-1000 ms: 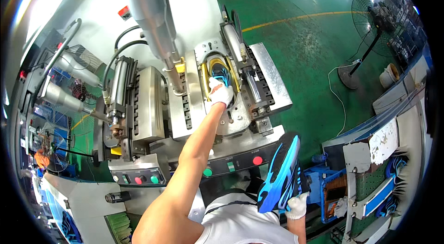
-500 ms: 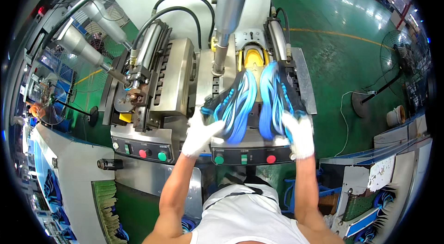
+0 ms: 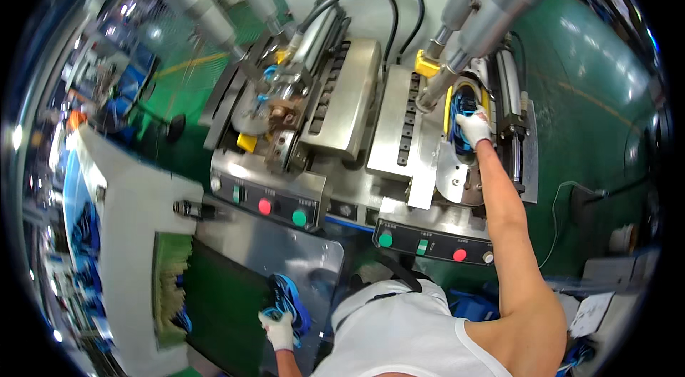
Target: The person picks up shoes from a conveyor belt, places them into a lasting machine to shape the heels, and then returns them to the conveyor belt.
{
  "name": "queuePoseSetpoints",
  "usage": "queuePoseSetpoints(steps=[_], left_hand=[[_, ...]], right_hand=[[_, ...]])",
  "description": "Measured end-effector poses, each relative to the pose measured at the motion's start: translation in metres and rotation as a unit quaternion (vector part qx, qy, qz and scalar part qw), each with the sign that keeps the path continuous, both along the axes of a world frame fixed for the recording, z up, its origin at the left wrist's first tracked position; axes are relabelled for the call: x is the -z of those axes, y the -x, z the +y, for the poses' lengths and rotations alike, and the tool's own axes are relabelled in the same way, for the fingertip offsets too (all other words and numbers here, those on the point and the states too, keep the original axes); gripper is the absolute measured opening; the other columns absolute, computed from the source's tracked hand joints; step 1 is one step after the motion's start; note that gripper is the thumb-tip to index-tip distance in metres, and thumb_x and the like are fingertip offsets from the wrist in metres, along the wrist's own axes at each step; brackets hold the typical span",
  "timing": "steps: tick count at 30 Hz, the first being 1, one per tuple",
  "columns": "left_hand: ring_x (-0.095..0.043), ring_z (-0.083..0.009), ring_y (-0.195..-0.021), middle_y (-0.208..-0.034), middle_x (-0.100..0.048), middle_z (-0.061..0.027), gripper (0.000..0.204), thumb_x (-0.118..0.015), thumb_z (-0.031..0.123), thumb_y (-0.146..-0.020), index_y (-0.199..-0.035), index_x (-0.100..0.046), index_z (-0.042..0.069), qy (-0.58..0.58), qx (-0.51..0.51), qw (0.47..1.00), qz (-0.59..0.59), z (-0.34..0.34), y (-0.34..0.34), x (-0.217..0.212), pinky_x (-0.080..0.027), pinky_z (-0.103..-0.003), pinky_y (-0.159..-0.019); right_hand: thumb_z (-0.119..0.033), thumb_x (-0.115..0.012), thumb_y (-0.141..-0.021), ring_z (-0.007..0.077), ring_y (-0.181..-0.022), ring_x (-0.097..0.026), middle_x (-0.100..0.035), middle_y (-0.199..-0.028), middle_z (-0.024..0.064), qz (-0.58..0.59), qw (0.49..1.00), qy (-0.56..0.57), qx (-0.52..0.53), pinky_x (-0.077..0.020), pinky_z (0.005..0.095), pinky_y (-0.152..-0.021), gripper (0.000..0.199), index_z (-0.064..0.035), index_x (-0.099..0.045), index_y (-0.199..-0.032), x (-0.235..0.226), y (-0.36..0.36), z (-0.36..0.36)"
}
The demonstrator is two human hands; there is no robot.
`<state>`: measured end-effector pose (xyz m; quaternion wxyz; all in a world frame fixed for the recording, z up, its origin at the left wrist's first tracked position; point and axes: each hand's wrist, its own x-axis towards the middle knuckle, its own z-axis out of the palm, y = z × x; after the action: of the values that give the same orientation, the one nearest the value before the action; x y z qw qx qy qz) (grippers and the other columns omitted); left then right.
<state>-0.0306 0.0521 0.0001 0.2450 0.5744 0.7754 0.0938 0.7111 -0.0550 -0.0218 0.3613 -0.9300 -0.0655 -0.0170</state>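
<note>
Blue shoe [image 3: 465,114], dark and patterned, is seated in the yellow-rimmed cavity [image 3: 449,102] of the steel press at upper right, grasped by the white-gloved right hand [image 3: 474,127]. At lower centre, a second blue shoe [image 3: 291,298] is clenched by the gloved left hand [image 3: 278,325] above a glossy metal tray [image 3: 285,252]. Both shoes are partly hidden.
</note>
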Motion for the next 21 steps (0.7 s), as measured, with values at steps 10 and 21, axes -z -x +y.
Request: queuePoseSetpoints(steps=[10, 21], left_hand=[[-0.048, -0.0432, -0.136, -0.149, -0.046, -0.0251, 0.095, -0.081, 0.04, -0.079, -0.152, -0.033, 0.004, 0.009, -0.163, 0.984, -0.07, -0.017, 0.022, 0.18, -0.039, -0.046, -0.115], [-0.07, -0.0352, -0.103, -0.115, -0.069, -0.0196, 0.033, -0.074, 0.018, -0.09, -0.117, -0.065, 0.003, -0.042, -0.041, 0.954, -0.294, -0.023, 0.137, 0.074, -0.053, -0.043, -0.094]], right_hand=[[-0.018, -0.064, -0.1, 0.0329, -0.146, -0.042, -0.041, -0.159, 0.0232, -0.12, 0.95, -0.058, -0.283, -0.0318, 0.0403, -0.122, 0.071, 0.0017, -0.03, -0.159, -0.124, 0.282, 0.007], [-0.052, -0.066, -0.087, 0.0474, -0.154, -0.021, -0.027, -0.164, 0.0296, -0.211, 0.682, 0.542, -0.444, -0.0178, 0.0499, -0.127, 0.09, 0.0019, -0.041, -0.155, 0.055, 0.403, 0.053]])
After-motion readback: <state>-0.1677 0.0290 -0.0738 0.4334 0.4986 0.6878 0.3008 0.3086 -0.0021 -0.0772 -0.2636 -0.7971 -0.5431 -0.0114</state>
